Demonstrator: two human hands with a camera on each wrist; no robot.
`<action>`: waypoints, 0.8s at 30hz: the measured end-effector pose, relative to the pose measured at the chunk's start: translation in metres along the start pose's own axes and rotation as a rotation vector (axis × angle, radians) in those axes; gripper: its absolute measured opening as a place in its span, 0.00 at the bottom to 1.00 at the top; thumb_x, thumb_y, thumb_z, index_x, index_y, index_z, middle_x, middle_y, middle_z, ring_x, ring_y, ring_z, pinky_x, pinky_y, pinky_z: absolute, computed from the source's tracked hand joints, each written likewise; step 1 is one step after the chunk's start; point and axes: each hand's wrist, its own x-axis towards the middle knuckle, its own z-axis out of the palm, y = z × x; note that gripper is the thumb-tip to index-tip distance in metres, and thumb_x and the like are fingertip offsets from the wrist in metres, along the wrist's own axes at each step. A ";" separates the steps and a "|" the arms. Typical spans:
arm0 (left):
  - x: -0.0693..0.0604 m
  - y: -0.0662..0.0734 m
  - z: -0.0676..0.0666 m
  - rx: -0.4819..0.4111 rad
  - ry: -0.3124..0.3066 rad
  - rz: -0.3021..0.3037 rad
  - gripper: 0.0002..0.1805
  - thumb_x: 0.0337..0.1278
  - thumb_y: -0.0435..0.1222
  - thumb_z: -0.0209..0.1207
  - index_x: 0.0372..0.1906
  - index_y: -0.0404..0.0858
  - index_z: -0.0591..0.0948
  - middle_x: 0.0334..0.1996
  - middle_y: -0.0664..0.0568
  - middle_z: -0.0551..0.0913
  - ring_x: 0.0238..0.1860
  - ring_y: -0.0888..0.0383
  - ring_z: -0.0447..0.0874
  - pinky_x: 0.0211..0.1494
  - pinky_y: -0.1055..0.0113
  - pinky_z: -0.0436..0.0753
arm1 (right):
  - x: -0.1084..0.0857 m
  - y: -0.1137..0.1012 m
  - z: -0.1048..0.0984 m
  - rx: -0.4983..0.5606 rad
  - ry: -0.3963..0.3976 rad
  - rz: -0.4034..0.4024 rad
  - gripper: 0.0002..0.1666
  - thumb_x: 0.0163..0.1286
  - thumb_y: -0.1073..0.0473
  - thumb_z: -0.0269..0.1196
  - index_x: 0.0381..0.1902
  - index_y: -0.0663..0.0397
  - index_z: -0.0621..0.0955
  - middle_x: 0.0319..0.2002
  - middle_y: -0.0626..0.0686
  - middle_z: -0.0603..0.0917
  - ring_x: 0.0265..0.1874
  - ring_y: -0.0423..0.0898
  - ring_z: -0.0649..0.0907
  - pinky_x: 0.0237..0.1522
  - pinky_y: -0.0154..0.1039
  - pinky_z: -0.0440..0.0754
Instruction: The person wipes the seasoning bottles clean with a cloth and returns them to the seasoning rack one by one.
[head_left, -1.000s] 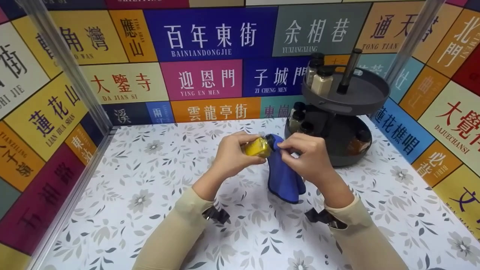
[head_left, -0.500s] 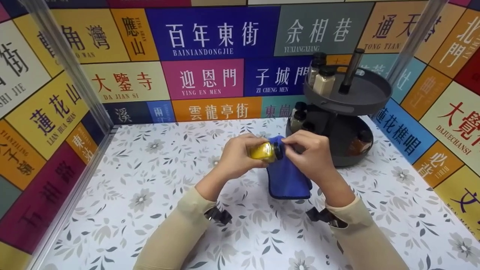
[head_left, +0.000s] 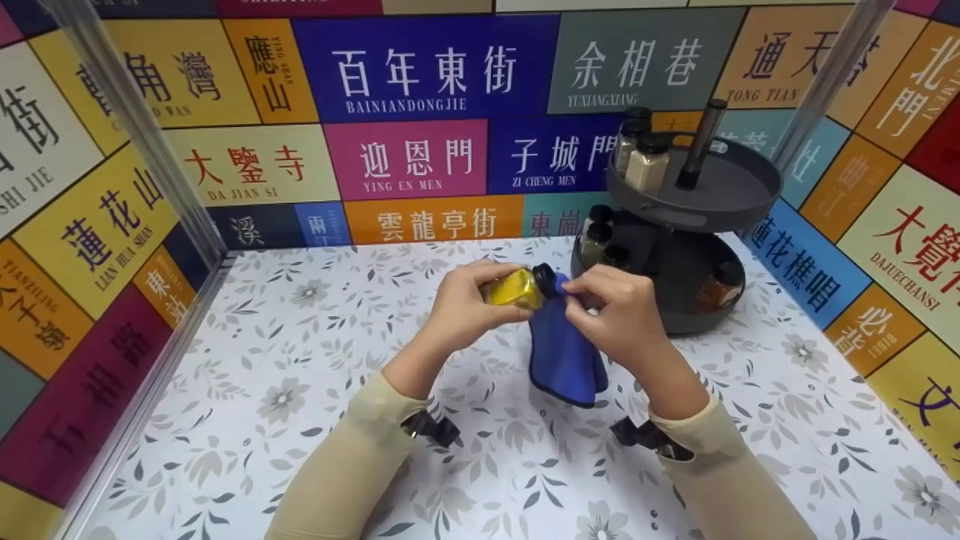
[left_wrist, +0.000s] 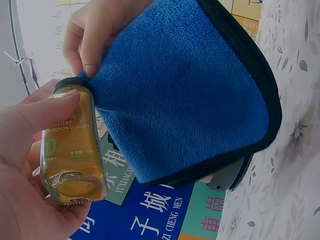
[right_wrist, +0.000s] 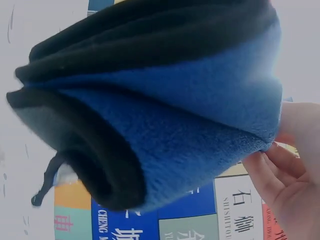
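A glass spice jar (head_left: pixel 516 289) of yellow powder with a black lid is gripped by my left hand (head_left: pixel 466 304), tilted with its lid to the right. In the left wrist view, the thumb lies along the jar's labelled side (left_wrist: pixel 75 135). My right hand (head_left: pixel 619 307) pinches a blue cloth (head_left: pixel 566 356) with dark edging between thumb and fingertips, right at the jar's lid. The rest of the cloth hangs down over the table. The right wrist view shows the cloth (right_wrist: pixel 200 110) in folds, hiding the jar there.
Behind my right hand stands a two-tier dark grey turntable rack (head_left: pixel 694 217). Pale-filled jars (head_left: pixel 646 166) are on its upper tier, others on the lower one. A floral-patterned cover (head_left: pixel 300 450) lies on the table, and printed panels (head_left: pixel 420 71) wall it in.
Half a second ago the jar lay more level, its lid turned toward me; now the lid end points up and right. The hanging cloth has swung and narrowed. Both hands keep their holds.
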 end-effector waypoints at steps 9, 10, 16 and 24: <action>-0.003 0.002 0.009 0.207 -0.013 0.038 0.31 0.45 0.39 0.82 0.60 0.47 0.89 0.49 0.53 0.90 0.45 0.56 0.85 0.50 0.63 0.85 | -0.001 -0.004 -0.001 0.007 0.004 -0.088 0.10 0.53 0.75 0.70 0.30 0.56 0.90 0.27 0.53 0.88 0.25 0.46 0.84 0.32 0.34 0.81; -0.003 0.003 0.009 0.215 -0.011 0.046 0.30 0.45 0.39 0.82 0.60 0.46 0.89 0.49 0.54 0.90 0.45 0.56 0.85 0.50 0.62 0.85 | -0.001 -0.004 -0.002 0.014 0.009 -0.077 0.11 0.54 0.75 0.70 0.31 0.56 0.91 0.27 0.53 0.88 0.25 0.46 0.83 0.32 0.33 0.80; -0.002 0.000 0.016 0.070 0.010 0.004 0.28 0.49 0.38 0.80 0.59 0.45 0.89 0.49 0.53 0.90 0.45 0.57 0.86 0.49 0.64 0.85 | 0.002 -0.001 0.001 0.120 0.132 0.169 0.10 0.62 0.73 0.70 0.35 0.56 0.93 0.30 0.55 0.90 0.26 0.38 0.84 0.33 0.22 0.78; 0.000 -0.007 0.030 -0.312 -0.008 -0.140 0.24 0.55 0.36 0.77 0.57 0.39 0.84 0.48 0.45 0.90 0.44 0.53 0.93 0.51 0.60 0.91 | -0.003 -0.008 0.018 0.424 0.282 0.449 0.11 0.67 0.74 0.70 0.46 0.67 0.90 0.39 0.60 0.92 0.37 0.38 0.91 0.42 0.31 0.90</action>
